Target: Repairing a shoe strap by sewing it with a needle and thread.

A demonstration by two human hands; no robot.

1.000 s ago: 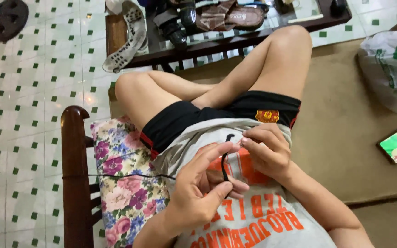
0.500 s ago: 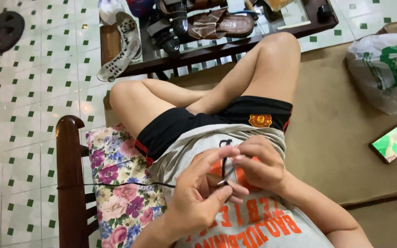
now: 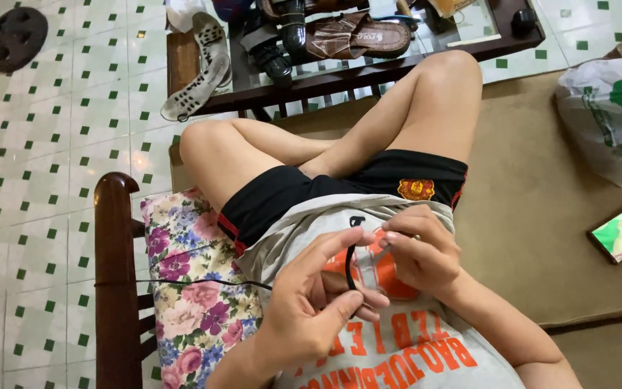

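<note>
At lower centre, the left hand [image 3: 311, 302] now pinches a thin black cord [image 3: 349, 265] with fingers spread wider than before; the right hand [image 3: 419, 252] grips its top end above the grey shirt [image 3: 426, 346], beside the floral cushion [image 3: 188, 288].

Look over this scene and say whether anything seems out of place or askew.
Yes: several shoes, among them a brown sandal and a white perforated shoe, lie jumbled on a glass-topped table, an odd place for footwear. The white one overhangs its edge.
</note>
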